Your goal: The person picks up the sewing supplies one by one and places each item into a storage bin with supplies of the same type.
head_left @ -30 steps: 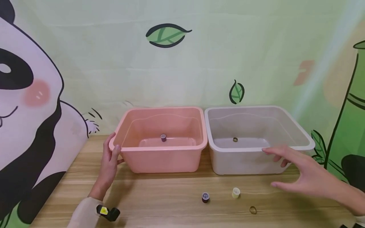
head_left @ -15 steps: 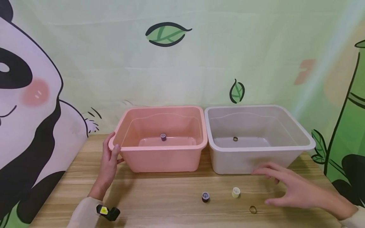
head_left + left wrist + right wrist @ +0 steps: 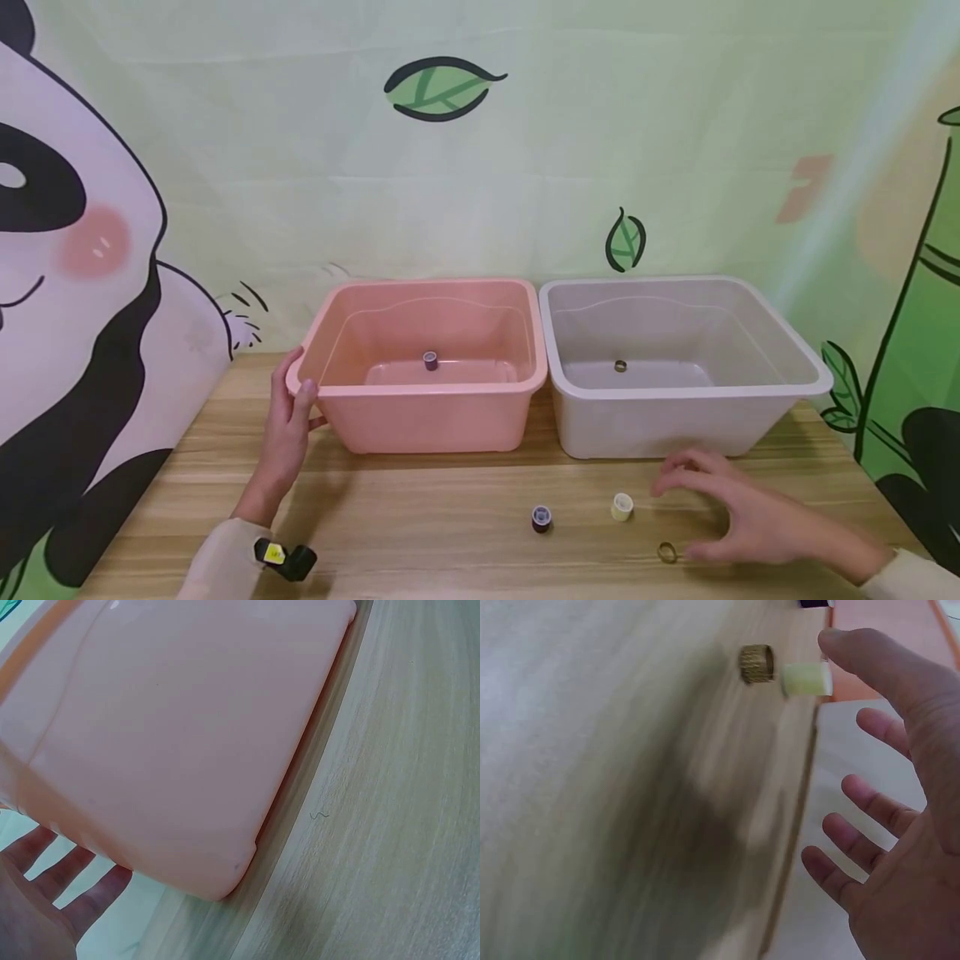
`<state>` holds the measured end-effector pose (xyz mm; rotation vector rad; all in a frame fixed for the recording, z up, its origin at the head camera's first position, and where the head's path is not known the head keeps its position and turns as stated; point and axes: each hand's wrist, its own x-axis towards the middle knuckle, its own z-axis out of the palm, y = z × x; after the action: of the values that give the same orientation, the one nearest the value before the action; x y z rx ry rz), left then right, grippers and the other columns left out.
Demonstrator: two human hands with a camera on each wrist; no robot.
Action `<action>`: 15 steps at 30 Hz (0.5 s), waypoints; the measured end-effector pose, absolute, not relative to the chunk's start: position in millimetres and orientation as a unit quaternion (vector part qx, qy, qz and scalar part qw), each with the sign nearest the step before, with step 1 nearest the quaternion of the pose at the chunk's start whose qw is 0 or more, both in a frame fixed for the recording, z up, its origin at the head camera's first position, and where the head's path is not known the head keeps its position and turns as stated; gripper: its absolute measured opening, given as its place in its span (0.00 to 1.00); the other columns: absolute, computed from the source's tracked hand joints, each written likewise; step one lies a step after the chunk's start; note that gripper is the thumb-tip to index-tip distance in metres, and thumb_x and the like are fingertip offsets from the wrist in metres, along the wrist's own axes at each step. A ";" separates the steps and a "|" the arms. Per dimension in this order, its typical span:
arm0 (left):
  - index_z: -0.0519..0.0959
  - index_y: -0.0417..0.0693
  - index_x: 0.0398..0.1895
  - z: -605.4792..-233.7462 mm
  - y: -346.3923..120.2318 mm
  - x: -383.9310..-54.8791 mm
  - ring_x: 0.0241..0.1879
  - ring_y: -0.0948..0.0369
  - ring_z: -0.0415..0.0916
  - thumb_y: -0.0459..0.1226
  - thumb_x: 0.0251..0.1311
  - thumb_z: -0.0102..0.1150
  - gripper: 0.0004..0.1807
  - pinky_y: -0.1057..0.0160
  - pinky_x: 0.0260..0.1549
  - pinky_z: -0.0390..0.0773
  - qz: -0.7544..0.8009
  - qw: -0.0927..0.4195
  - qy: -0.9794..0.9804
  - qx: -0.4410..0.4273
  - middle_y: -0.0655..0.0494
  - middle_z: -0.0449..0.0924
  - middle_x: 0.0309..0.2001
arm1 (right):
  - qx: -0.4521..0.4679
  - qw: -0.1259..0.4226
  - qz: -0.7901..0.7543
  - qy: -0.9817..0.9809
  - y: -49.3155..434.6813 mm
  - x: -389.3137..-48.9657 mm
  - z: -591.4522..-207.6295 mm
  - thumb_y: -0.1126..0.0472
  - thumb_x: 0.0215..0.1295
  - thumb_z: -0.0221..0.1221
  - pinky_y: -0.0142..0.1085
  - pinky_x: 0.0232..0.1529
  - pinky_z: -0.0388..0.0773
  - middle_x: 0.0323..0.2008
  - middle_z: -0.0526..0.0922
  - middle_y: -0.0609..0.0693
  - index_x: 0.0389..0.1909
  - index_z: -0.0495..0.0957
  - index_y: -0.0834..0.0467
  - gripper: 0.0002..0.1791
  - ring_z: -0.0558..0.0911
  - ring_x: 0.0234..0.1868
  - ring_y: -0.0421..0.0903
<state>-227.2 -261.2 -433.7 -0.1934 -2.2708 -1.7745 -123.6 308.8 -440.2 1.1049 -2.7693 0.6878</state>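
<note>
My left hand (image 3: pixel 287 425) grips the left front corner of a pink plastic tub (image 3: pixel 431 422), thumb at the front rim; in the left wrist view several fingers (image 3: pixel 101 896) touch its outer wall. My right hand (image 3: pixel 757 517) hovers over the table with thumb and fingers spread and nothing between them. Nearest to it lies a gold-coloured ring (image 3: pixel 667 552), its surface textured in the right wrist view. Behind the ring stands a small cream cylinder (image 3: pixel 622 507) with a hollow top. A similar dark purple cylinder (image 3: pixel 541 519) stands further left.
A light grey tub (image 3: pixel 645 422) stands against the pink one's right side, with a gold-coloured ring (image 3: pixel 620 366) inside. A small purple cylinder (image 3: pixel 431 361) sits in the pink tub. Behind both hangs a printed cloth (image 3: pixel 480 192) with a panda and leaves.
My right hand has come down and left from the grey tub's front rim toward the ring and cream cylinder. The left hand stays at the pink tub's corner.
</note>
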 end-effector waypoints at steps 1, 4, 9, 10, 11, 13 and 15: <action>0.44 0.70 0.82 -433.6 -261.2 -227.2 0.71 0.42 0.60 0.49 0.81 0.39 0.31 0.69 0.43 0.81 -0.610 0.126 -0.780 -0.066 0.56 0.49 0.80 | 0.361 0.035 0.225 -0.904 308.6 -123.5 -442.3 0.44 0.50 0.79 0.46 0.55 0.78 0.61 0.71 0.42 0.61 0.75 0.35 0.36 0.70 0.61 0.40; 0.44 0.70 0.82 -433.1 -261.0 -227.3 0.72 0.43 0.60 0.50 0.81 0.39 0.31 0.69 0.43 0.81 -0.611 0.125 -0.779 -0.065 0.56 0.49 0.80 | 0.363 0.029 0.224 -0.904 308.8 -123.8 -449.5 0.44 0.49 0.79 0.46 0.55 0.78 0.62 0.71 0.43 0.59 0.76 0.35 0.35 0.70 0.62 0.42; 0.44 0.71 0.82 -432.9 -260.9 -226.6 0.72 0.42 0.60 0.50 0.81 0.38 0.31 0.69 0.43 0.81 -0.611 0.123 -0.779 -0.063 0.56 0.48 0.80 | 0.367 0.041 0.218 -0.903 306.7 -124.2 -460.7 0.46 0.47 0.80 0.47 0.56 0.77 0.63 0.72 0.45 0.54 0.77 0.33 0.33 0.69 0.63 0.45; 0.44 0.71 0.82 -432.8 -261.0 -226.6 0.72 0.42 0.60 0.50 0.81 0.38 0.31 0.69 0.43 0.81 -0.612 0.123 -0.779 -0.063 0.56 0.48 0.80 | 0.367 0.043 0.217 -0.903 305.9 -124.4 -462.7 0.46 0.47 0.80 0.46 0.56 0.76 0.63 0.72 0.45 0.53 0.77 0.32 0.32 0.69 0.62 0.44; 0.44 0.71 0.82 -432.8 -261.0 -226.5 0.71 0.42 0.59 0.50 0.81 0.38 0.31 0.69 0.43 0.81 -0.612 0.123 -0.779 -0.063 0.56 0.48 0.80 | 0.368 0.047 0.216 -0.903 304.9 -124.6 -464.5 0.46 0.46 0.80 0.45 0.56 0.76 0.63 0.72 0.45 0.52 0.77 0.32 0.31 0.70 0.62 0.45; 0.44 0.71 0.82 -432.7 -261.1 -226.4 0.71 0.42 0.59 0.50 0.81 0.38 0.31 0.69 0.43 0.81 -0.612 0.123 -0.778 -0.063 0.56 0.49 0.80 | 0.370 0.049 0.217 -0.902 303.5 -125.1 -467.8 0.46 0.47 0.80 0.43 0.56 0.75 0.62 0.72 0.46 0.51 0.78 0.31 0.29 0.70 0.62 0.46; 0.44 0.71 0.82 -432.7 -261.2 -226.5 0.71 0.42 0.60 0.50 0.81 0.38 0.31 0.69 0.44 0.80 -0.612 0.123 -0.779 -0.063 0.56 0.49 0.80 | 0.372 0.050 0.221 -0.900 302.3 -125.9 -470.6 0.46 0.49 0.79 0.41 0.56 0.74 0.62 0.73 0.46 0.49 0.78 0.31 0.27 0.70 0.61 0.46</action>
<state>-226.5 -261.2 -432.7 -0.1825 -2.2718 -1.7846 -125.9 302.3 -470.6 1.1339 -2.7414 0.6718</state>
